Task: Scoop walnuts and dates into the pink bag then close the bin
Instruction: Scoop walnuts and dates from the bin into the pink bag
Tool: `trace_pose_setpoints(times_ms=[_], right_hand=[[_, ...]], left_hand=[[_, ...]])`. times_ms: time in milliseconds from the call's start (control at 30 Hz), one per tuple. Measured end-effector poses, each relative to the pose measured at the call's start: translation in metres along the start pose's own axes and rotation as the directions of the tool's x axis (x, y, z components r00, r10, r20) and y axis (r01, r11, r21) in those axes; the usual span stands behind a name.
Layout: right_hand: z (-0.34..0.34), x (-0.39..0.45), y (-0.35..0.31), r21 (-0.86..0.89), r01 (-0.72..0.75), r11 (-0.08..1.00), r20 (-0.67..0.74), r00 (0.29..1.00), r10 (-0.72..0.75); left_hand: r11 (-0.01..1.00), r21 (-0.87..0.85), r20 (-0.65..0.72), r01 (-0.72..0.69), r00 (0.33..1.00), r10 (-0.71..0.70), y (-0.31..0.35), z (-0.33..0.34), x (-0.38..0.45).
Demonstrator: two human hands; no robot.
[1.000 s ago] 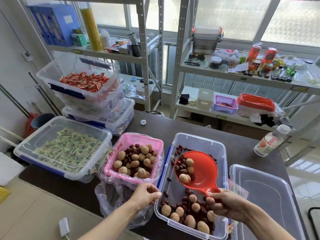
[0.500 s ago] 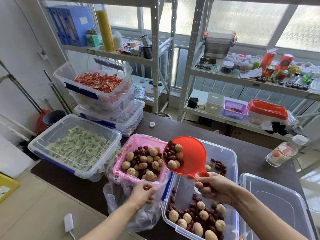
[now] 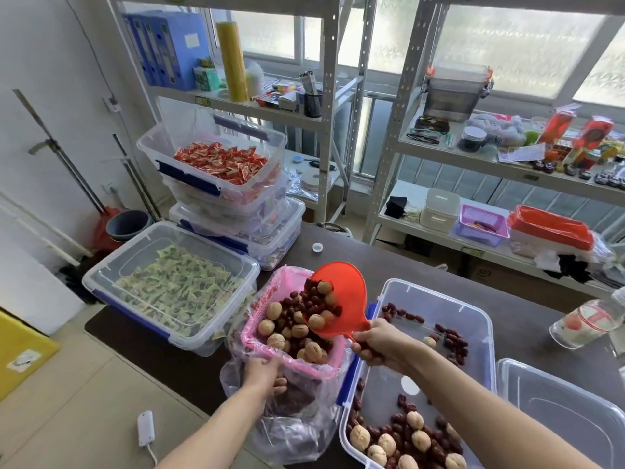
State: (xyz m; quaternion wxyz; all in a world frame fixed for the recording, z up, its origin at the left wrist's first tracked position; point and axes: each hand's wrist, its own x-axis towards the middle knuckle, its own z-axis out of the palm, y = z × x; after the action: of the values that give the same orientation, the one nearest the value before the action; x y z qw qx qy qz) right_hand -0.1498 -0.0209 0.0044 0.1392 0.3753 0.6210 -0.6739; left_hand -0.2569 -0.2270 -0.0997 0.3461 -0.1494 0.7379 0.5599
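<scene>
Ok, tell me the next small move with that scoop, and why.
Probably tip the red scoop further: the right hand holds it tilted over the pink bag, walnuts and dates still inside it, while the left hand grips the bag's near rim.

Premises: a stockroom or small packing room, not a home kitchen. Perforated metal shelving (image 3: 341, 106) along the frosted windows carries blue file binders (image 3: 165, 45), boxes and loose sundries. In front of the shelving, a dark tabletop (image 3: 422, 282) bears clear lidded bins (image 3: 169, 289) of wrapped sweets — bulk goods, stacked.
</scene>
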Motion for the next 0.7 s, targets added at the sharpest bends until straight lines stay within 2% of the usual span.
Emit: trace_pose_setpoints(times_ms=[133,300,533,700], right_hand=[[0.017,0.01,-0.011,-0.203,0.017,0.979,-0.074,0.997,-0.033],[0.033,0.02,-0.019,-0.412,0.059,0.909,-0.126,0.985,-0.121],[0.044,0.019,-0.036,-0.704,0.074,0.706,-0.157,0.954,-0.257],[0.052,0.018,-0.041,-0.797,0.069,0.601,-0.151,0.939,-0.308]], left_hand=[[0.998,-0.059,-0.01,0.021,1.0,-0.022,0.006,0.002,0.007],[0.999,-0.038,-0.021,0.017,1.0,-0.017,0.012,0.007,0.006],[0.999,-0.032,-0.039,-0.001,0.999,0.0,0.013,0.009,0.006],[1.0,-0.023,-0.039,-0.007,0.999,0.006,0.013,0.007,0.007]])
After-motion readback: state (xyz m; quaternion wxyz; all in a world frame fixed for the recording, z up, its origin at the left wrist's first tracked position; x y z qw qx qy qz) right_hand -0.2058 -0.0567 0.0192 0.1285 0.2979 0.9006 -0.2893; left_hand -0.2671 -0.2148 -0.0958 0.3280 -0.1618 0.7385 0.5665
